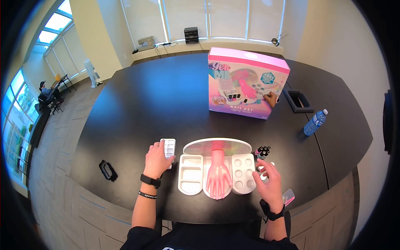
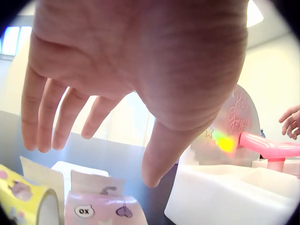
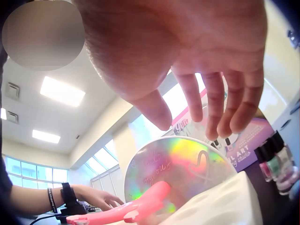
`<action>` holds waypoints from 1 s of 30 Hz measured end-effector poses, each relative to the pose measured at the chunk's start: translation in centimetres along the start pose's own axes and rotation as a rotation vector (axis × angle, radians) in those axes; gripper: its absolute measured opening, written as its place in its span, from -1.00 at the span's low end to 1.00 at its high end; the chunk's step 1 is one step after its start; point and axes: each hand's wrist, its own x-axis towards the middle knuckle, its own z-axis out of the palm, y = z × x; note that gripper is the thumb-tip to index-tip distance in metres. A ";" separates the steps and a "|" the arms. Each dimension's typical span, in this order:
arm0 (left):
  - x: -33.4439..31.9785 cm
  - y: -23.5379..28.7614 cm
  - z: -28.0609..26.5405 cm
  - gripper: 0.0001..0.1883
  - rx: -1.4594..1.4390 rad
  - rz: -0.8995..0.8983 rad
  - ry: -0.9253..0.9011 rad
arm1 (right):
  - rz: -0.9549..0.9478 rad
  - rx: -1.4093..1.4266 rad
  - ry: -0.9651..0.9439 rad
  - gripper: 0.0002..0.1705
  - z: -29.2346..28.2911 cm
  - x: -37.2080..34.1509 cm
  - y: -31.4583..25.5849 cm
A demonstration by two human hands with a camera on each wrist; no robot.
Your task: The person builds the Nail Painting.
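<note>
Two bare hands: both reach over the dark table, one on each side of the pink model hand.
Left hand: fingers extended and slightly spread, thumb apart, pinching nothing; it hovers by the white case with small compartments, contact hard to tell. Below it in the left wrist view are a yellow sticker roll and a pink sticker roll.
Right hand: fingers loosely bent and a little apart, thumb away from them, gripping nothing, beside the six-well tray.
Model hand: lies palm down between the three-section tray and the six-well tray, in front of the shiny rounded panel.
Polish bottles: grouped just beyond the right hand.
Printed box: upright farther back, a water bottle to its right.
</note>
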 end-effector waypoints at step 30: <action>0.6 3.1 1.0 0.21 -0.215 -0.012 0.344 | 0.004 0.028 0.021 -0.51 -0.4 -1.0 0.4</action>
